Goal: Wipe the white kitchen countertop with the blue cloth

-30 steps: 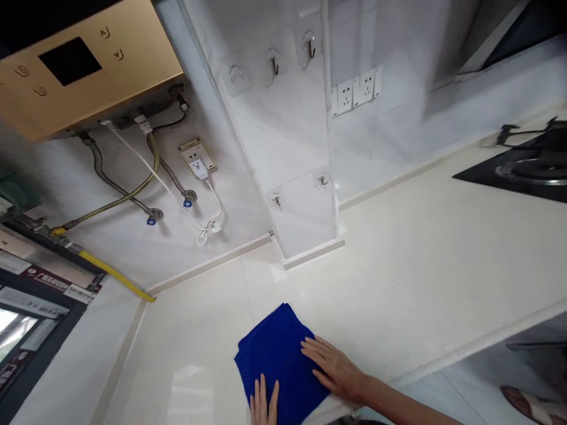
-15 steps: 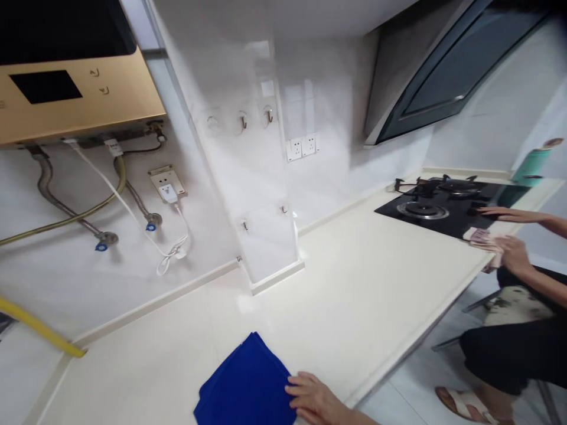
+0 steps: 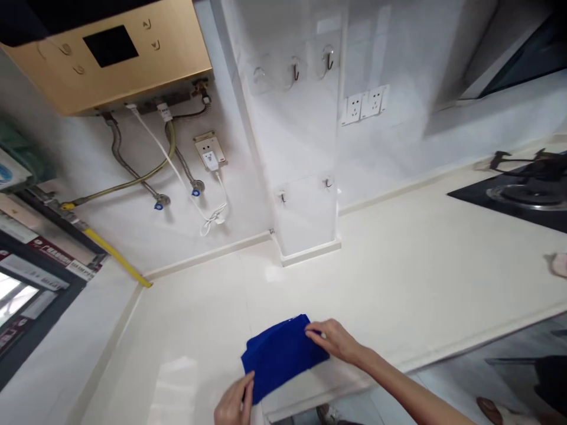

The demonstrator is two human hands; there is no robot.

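Note:
A folded blue cloth (image 3: 283, 357) lies on the white countertop (image 3: 212, 313), close to its front edge. My left hand (image 3: 234, 401) pinches the cloth's lower left corner between thumb and fingers; the lower part of this hand is cut off by the frame. At the upper right corner of the cloth, my right hand (image 3: 334, 339) has its thumb and fingers closed on the fabric. The layers at the cloth's far left edge sit slightly uneven.
A gold water heater (image 3: 146, 53) hangs on the wall above hoses and a plugged-in white cord (image 3: 221, 198). A yellow pipe (image 3: 117, 254) meets the counter at left. To the right is a black gas stove (image 3: 527, 189). Part of another person's foot (image 3: 491, 407) shows below.
My view has turned left, leaving most of the other person out of frame. My left hand has come into view on the cloth. My right hand has gone from lying beside it to gripping its corner.

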